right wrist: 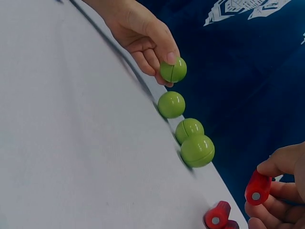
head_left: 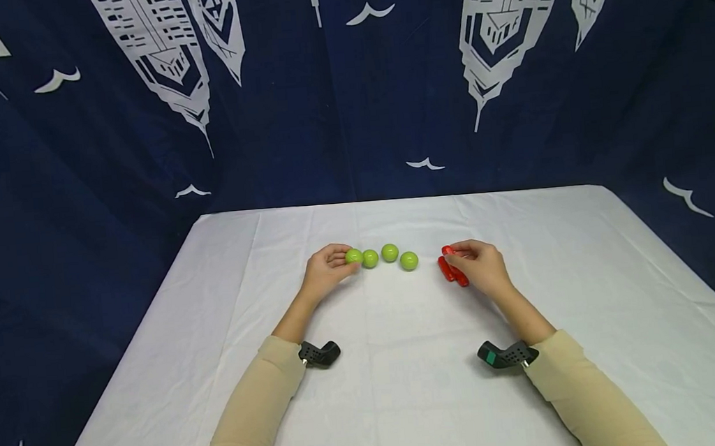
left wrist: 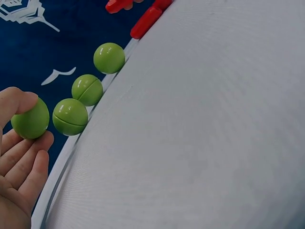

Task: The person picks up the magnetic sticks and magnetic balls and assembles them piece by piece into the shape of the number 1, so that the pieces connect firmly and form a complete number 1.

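Observation:
My left hand [head_left: 326, 271] pinches a green ball [left wrist: 31, 120] between thumb and fingers, at the left end of a loose row. Three more glossy green balls, among them one at the right end [head_left: 409, 261], lie on the white cloth beside it; a seam line runs around some of them. My right hand [head_left: 485, 267] holds a short red rod [right wrist: 258, 187] between thumb and fingers, its end showing a round grey disc. Just under that hand two similar red rods [head_left: 446, 269] lie side by side on the cloth, partly covered by the fingers in the head view.
A white cloth [head_left: 371, 390] covers the table, with faint creases. Beyond its far edge hangs a dark blue curtain [head_left: 336, 112] printed with white buildings and birds. Each wrist carries a black camera mount [head_left: 508, 355] next to a beige sleeve [head_left: 591, 393].

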Demonstrator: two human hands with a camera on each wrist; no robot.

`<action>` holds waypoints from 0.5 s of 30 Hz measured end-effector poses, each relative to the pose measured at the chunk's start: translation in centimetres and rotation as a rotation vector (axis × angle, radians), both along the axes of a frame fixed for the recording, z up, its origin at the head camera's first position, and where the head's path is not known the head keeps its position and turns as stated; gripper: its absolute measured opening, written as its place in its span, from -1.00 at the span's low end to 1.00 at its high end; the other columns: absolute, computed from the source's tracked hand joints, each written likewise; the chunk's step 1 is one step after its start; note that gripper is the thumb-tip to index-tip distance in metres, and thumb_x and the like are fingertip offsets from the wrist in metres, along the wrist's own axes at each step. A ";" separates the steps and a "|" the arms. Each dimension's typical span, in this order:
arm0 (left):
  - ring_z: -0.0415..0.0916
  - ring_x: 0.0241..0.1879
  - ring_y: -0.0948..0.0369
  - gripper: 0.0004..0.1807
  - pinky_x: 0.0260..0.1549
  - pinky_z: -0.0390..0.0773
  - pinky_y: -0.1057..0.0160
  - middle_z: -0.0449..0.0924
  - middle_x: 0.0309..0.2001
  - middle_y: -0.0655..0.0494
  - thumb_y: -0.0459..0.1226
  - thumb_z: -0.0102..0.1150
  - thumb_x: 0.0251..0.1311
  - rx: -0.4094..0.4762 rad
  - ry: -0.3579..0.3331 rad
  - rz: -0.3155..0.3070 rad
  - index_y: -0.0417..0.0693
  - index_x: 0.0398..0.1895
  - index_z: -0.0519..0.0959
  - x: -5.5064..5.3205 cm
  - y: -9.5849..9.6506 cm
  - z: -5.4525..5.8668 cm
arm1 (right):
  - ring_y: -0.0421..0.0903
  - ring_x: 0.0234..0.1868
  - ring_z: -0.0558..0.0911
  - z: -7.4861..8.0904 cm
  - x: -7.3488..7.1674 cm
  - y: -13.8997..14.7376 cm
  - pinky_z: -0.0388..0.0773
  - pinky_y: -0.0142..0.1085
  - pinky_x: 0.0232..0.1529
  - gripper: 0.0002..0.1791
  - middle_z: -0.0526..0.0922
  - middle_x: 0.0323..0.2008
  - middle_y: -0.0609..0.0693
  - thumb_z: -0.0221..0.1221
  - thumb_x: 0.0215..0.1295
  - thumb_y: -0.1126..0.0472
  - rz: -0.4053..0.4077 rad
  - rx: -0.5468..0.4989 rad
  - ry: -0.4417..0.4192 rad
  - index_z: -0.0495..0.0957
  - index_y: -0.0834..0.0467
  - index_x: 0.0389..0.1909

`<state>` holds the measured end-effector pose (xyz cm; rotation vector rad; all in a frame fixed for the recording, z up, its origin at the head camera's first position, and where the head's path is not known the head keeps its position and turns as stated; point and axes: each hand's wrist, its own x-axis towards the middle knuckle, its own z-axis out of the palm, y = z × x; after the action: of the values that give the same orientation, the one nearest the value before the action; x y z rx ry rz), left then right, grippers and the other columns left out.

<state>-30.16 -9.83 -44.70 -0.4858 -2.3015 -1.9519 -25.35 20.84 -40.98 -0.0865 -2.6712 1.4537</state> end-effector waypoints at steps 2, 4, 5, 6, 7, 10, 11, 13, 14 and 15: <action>0.65 -0.18 0.10 -0.60 -0.20 0.63 0.30 0.65 -0.19 -0.10 -0.34 0.44 0.02 0.002 0.003 0.002 -0.34 -0.08 0.56 0.1 0.0 0.0 | -0.01 -0.28 0.58 0.1 0.0 -0.2 0.57 -0.40 -0.38 -0.59 0.61 -0.14 0.21 0.20 0.33 0.14 0.003 -0.034 -0.031 0.54 0.33 0.07; 0.65 -0.17 0.09 -0.59 -0.19 0.63 0.29 0.65 -0.18 -0.12 -0.34 0.44 0.03 0.000 -0.012 0.007 -0.34 -0.06 0.56 0.2 0.1 0.1 | -0.01 -0.30 0.59 0.3 0.0 -0.5 0.59 -0.35 -0.38 -0.58 0.61 -0.12 0.21 0.20 0.34 0.12 0.006 -0.058 -0.054 0.53 0.33 0.09; 0.64 -0.16 0.08 -0.59 -0.20 0.63 0.30 0.65 -0.17 -0.13 -0.36 0.43 0.03 -0.003 -0.021 0.011 -0.35 -0.05 0.56 0.2 0.1 0.2 | -0.01 -0.30 0.59 0.3 0.0 -0.6 0.59 -0.34 -0.37 -0.57 0.61 -0.12 0.21 0.20 0.34 0.12 0.007 -0.067 -0.064 0.53 0.32 0.10; 0.64 -0.15 0.07 -0.58 -0.19 0.62 0.29 0.65 -0.15 -0.14 -0.36 0.43 0.04 -0.004 -0.043 0.013 -0.34 -0.03 0.55 0.2 0.1 0.2 | -0.02 -0.29 0.58 0.4 0.0 -0.8 0.59 -0.33 -0.36 -0.56 0.61 -0.11 0.21 0.20 0.34 0.11 0.006 -0.075 -0.074 0.52 0.32 0.10; 0.64 -0.14 0.06 -0.58 -0.18 0.62 0.29 0.65 -0.14 -0.15 -0.38 0.42 0.04 -0.001 -0.057 0.014 -0.35 -0.02 0.55 0.2 0.1 0.2 | -0.03 -0.29 0.58 0.5 0.0 -0.9 0.58 -0.33 -0.36 -0.56 0.61 -0.11 0.20 0.20 0.34 0.10 0.005 -0.081 -0.081 0.52 0.31 0.11; 0.63 -0.15 0.09 -0.58 -0.19 0.61 0.33 0.64 -0.13 -0.17 -0.41 0.39 0.06 0.016 -0.100 0.012 -0.36 0.00 0.54 0.1 0.2 0.3 | -0.08 -0.30 0.57 0.6 -0.1 -1.4 0.59 -0.36 -0.32 -0.57 0.62 -0.12 0.18 0.20 0.34 0.11 0.007 -0.118 -0.105 0.52 0.31 0.11; 0.63 -0.16 0.11 -0.59 -0.20 0.60 0.34 0.64 -0.13 -0.16 -0.42 0.39 0.07 0.022 -0.112 0.010 -0.36 0.01 0.54 0.1 0.2 0.4 | -0.10 -0.31 0.56 0.6 -0.1 -1.5 0.60 -0.36 -0.32 -0.58 0.62 -0.13 0.18 0.20 0.33 0.12 0.009 -0.133 -0.112 0.52 0.31 0.10; 0.63 -0.20 0.17 -0.60 -0.23 0.59 0.36 0.65 -0.14 -0.15 -0.43 0.37 0.08 0.039 -0.129 0.002 -0.37 0.01 0.54 0.1 0.3 0.4 | -0.13 -0.36 0.56 0.6 -0.1 -1.8 0.61 -0.36 -0.32 -0.59 0.63 -0.16 0.16 0.21 0.32 0.14 0.016 -0.164 -0.124 0.52 0.31 0.09; 0.63 -0.22 0.20 -0.60 -0.24 0.59 0.37 0.65 -0.15 -0.14 -0.43 0.36 0.09 0.047 -0.137 -0.003 -0.38 0.01 0.53 0.1 0.3 0.4 | -0.15 -0.38 0.55 0.6 -0.1 -1.9 0.62 -0.36 -0.32 -0.60 0.64 -0.17 0.15 0.22 0.32 0.15 0.020 -0.177 -0.128 0.53 0.31 0.08; 0.63 -0.23 0.22 -0.61 -0.26 0.59 0.38 0.65 -0.16 -0.12 -0.43 0.35 0.10 0.054 -0.142 -0.008 -0.38 0.01 0.53 0.1 0.3 0.3 | -0.16 -0.39 0.54 0.6 -0.1 -2.1 0.62 -0.35 -0.33 -0.59 0.64 -0.18 0.14 0.22 0.31 0.16 0.027 -0.184 -0.130 0.53 0.32 0.08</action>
<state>-30.08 -9.55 -44.36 -0.3632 -2.3236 -2.1101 -25.46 18.78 -40.40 -0.1654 -2.6389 1.7571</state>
